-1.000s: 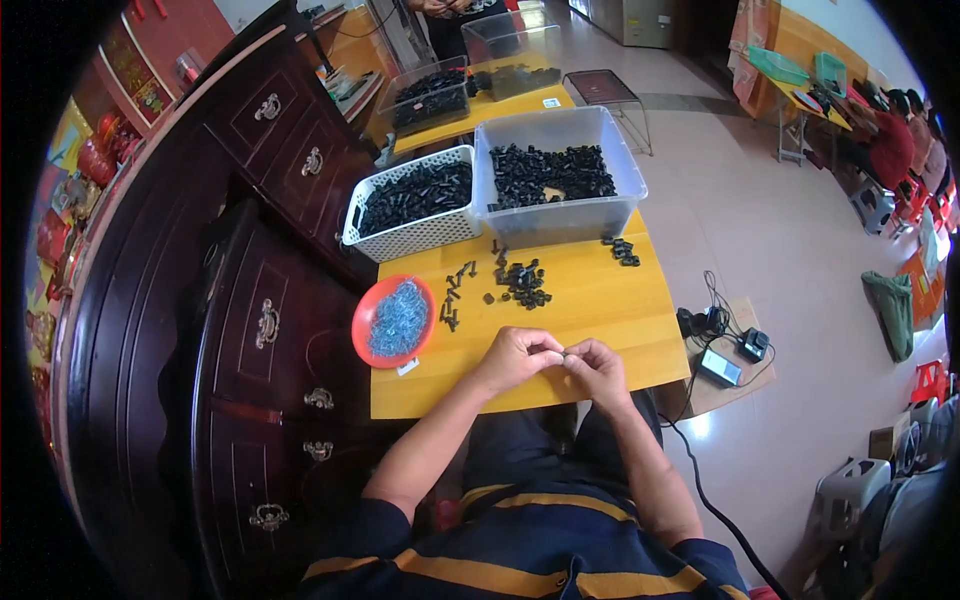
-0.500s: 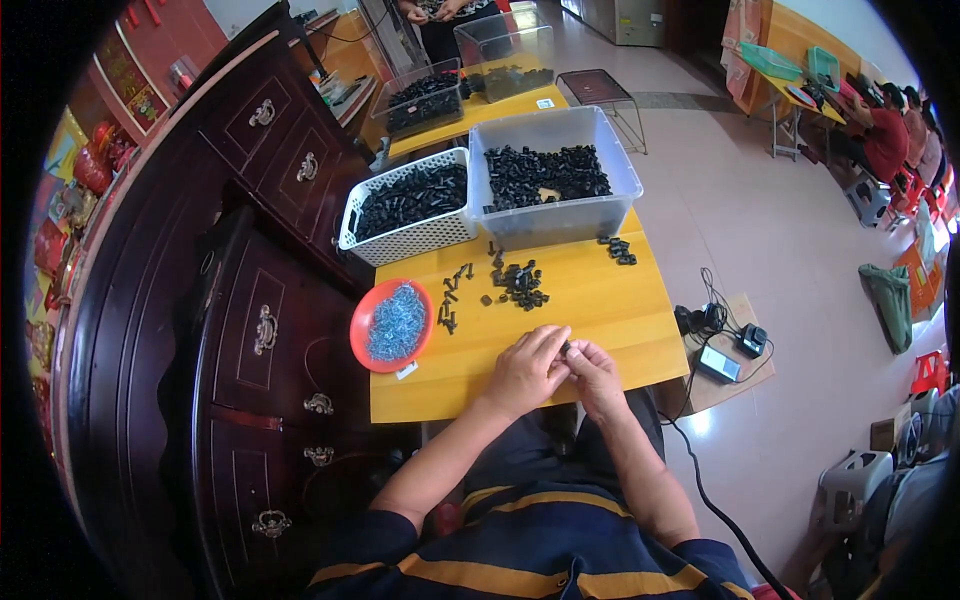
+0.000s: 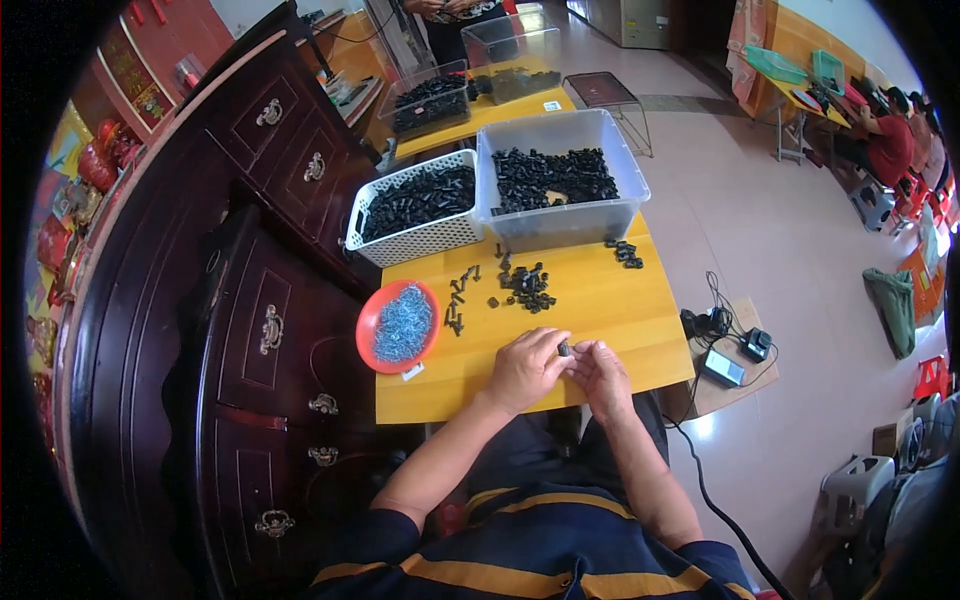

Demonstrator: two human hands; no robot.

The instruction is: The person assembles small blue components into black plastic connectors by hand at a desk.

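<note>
Over the front edge of the yellow table my two hands meet. The thumb and fingers of my left hand (image 3: 524, 372) pinch a small black plastic part (image 3: 564, 349), which stands up between the fingertips. My right hand (image 3: 604, 382) is right beside it, its fingers bent and pressed together; what they hold, if anything, is too small to make out. Beyond my hands lies a loose pile of short black plastic parts (image 3: 529, 287). Left of that pile, longer black pieces (image 3: 457, 300) are scattered. A red bowl (image 3: 364, 345) of small silvery-blue pieces stands at the table's left edge.
A white perforated basket (image 3: 425, 236) and a clear bin (image 3: 570, 224), both with black parts, stand at the table's back. Several black parts (image 3: 625, 254) lie by the bin's right corner. A dark wooden cabinet (image 3: 255, 370) borders the left. Cables and devices (image 3: 722, 366) sit at right.
My right hand's fingers have drawn slightly away from the left's, and the small black part now shows more plainly. The whole view has shifted a little.
</note>
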